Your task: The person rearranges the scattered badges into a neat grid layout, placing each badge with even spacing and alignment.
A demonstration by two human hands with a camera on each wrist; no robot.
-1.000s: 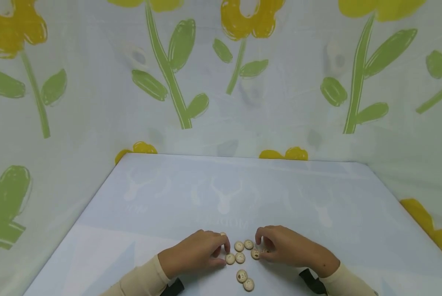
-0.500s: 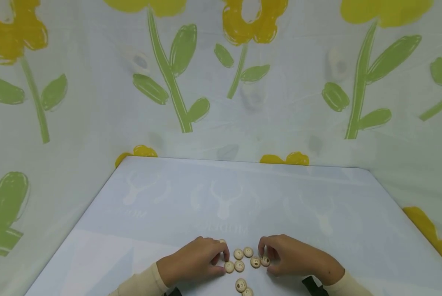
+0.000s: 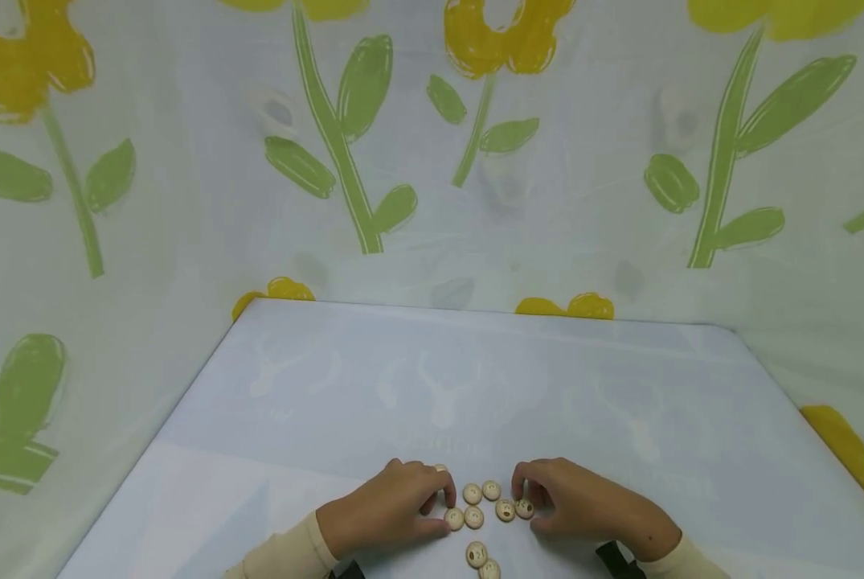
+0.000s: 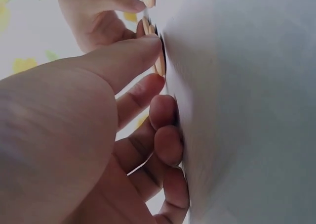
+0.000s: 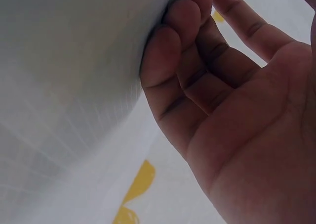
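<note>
My left hand pinches a round wooden disc at its edge between thumb and index finger, low on the table. In the left wrist view its thumb touches the disc's rim, and the other fingers curl against the tabletop. My right hand holds another disc the same way; this one has a dark face-like mark. It sits beside a similar marked disc. Between the hands lie more pale discs, among them one touching the left-held disc. The right wrist view shows curled fingers but no disc.
Two discs lie nearer the table's front, the lower one cut by the frame edge. Another disc shows partly behind the left hand. The white table meets a flower-printed curtain at the back.
The right hand's disc, mostly hidden and blurred at first, now lies visible against the marked disc. The right fingers have shifted slightly right. The left hand stays pinched on its disc. The head view tilts slightly.
</note>
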